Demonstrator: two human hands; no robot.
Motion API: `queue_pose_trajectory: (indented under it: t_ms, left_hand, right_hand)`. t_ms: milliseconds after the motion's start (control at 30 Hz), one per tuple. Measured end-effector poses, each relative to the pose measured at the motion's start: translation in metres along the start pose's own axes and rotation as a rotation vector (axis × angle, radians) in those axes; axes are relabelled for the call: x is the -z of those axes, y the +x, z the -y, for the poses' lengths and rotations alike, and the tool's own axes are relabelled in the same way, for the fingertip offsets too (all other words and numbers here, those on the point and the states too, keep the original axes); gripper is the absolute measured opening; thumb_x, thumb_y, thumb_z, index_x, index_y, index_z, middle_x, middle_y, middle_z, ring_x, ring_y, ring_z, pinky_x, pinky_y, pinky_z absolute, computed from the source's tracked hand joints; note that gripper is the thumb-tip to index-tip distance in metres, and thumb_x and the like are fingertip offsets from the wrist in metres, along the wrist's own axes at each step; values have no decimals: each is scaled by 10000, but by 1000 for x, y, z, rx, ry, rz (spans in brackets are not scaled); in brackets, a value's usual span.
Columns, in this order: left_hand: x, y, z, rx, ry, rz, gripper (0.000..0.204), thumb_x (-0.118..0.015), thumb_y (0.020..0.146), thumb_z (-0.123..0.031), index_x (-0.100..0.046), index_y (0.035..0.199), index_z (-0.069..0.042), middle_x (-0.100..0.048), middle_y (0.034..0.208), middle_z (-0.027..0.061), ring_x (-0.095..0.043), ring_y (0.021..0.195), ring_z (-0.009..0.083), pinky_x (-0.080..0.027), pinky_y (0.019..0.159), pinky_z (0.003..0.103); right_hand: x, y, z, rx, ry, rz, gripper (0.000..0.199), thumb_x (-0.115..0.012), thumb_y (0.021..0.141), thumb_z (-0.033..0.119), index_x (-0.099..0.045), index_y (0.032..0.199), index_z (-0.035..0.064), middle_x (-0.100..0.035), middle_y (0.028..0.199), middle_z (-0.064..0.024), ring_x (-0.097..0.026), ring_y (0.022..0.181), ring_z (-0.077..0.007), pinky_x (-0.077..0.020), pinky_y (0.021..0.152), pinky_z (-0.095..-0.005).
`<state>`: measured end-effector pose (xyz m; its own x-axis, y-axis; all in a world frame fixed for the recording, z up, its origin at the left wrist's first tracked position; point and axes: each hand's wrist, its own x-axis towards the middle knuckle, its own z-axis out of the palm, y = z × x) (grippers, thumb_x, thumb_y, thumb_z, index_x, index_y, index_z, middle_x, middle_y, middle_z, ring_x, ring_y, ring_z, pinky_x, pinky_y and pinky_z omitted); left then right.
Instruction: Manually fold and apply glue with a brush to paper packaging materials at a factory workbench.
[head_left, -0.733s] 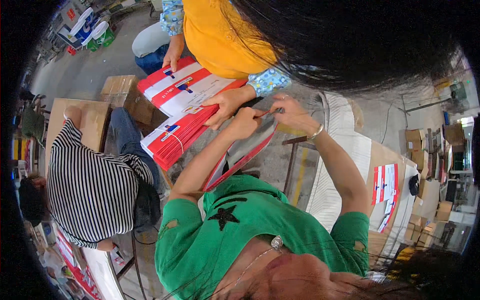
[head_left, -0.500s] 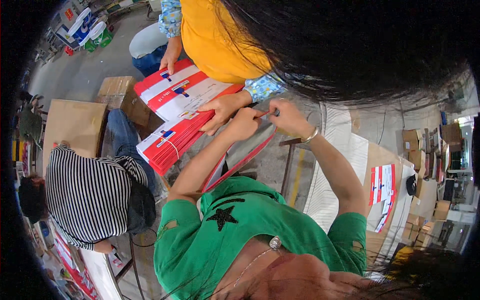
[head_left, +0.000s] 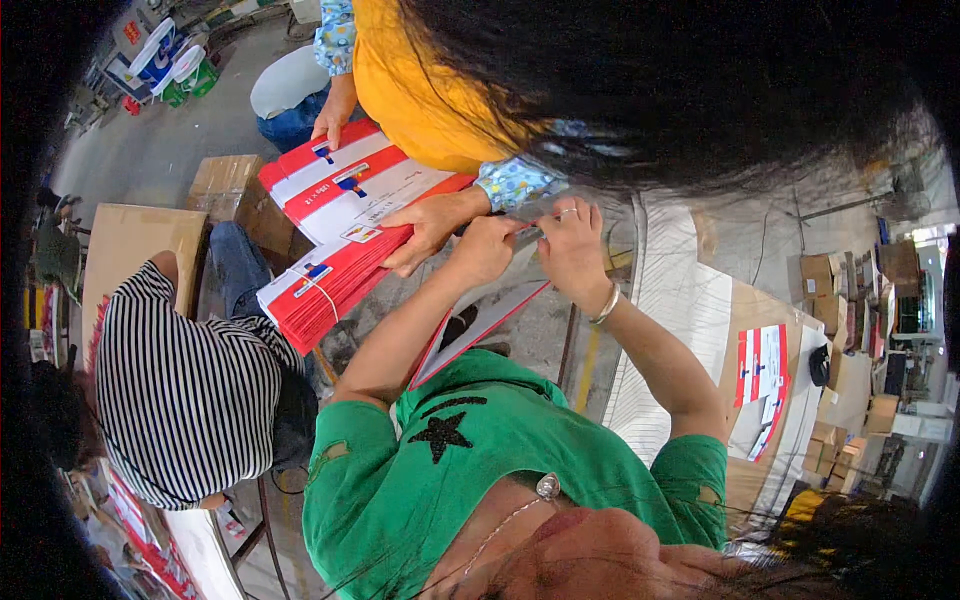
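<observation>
Carton: flat red-and-white cardboard carton (head_left: 478,328), hanging tilted in front of the green-shirted chest, held by its upper edge.
Left hand (head_left: 485,250): closed, pinching that edge.
Right hand (head_left: 575,240): fingers curled, pinching beside it.
Neighbour: co-worker's hand (head_left: 425,228) on a banded bundle of red-and-white cartons (head_left: 325,285), just beside.
Risk: the thin edge could slip or crease, and an elbow may knock the bundle.

Likely a packing workshop — stacked cardboard boxes (head_left: 850,300), red-white envelope bundles (head_left: 330,280).
</observation>
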<state>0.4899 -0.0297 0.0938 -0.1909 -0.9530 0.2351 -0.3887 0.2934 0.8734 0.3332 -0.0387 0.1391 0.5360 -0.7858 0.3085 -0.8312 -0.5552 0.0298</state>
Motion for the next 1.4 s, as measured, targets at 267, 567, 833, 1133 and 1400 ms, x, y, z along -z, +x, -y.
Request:
queue_pose_trajectory:
  t_ms: [267,567,833,1133,1400]
  left_hand:
    - [0,1,8,-59,-28,-26,311,-452,745,8,-636,996,0,-610,858,253,-599,814,391,-469,745,428]
    - [10,7,-1,-79,-98,21,285,-493,772,9,-620,1027,9,-625,862,219,-618,798,311,-473,735,370]
    - [2,12,-14,-74,-13,22,289,-516,771,-14,-625,1038,-13,-619,852,211,-605,790,337,-472,720,382]
    - [1,-11,-19,-44,-41,-13,256,-532,780,-24,-626,1018,-17,-611,895,204,-596,828,345,-469,723,373]
    - [3,-26,-27,-30,-37,-55,240,-533,792,-25,-623,1013,-6,-624,923,187,-607,855,326,-471,737,355]
  right_hand:
    - [-9,2,-20,-21,282,-53,143,-662,690,148,-680,831,144,-467,1234,-123,-356,1205,-357,-292,977,-508]
    - [0,11,-38,-66,620,169,144,-659,723,159,-688,862,139,-568,1022,-83,-498,1011,-266,-396,874,-351]
    - [0,11,-47,-99,626,70,95,-663,710,129,-685,799,106,-580,994,-67,-501,989,-262,-386,870,-370]
    - [10,1,-27,38,545,8,95,-664,704,68,-652,796,51,-573,1064,-98,-477,1077,-283,-382,907,-370]
    - [20,1,-22,95,657,-3,61,-649,680,70,-592,690,52,-579,1081,-99,-465,1118,-306,-353,946,-402]
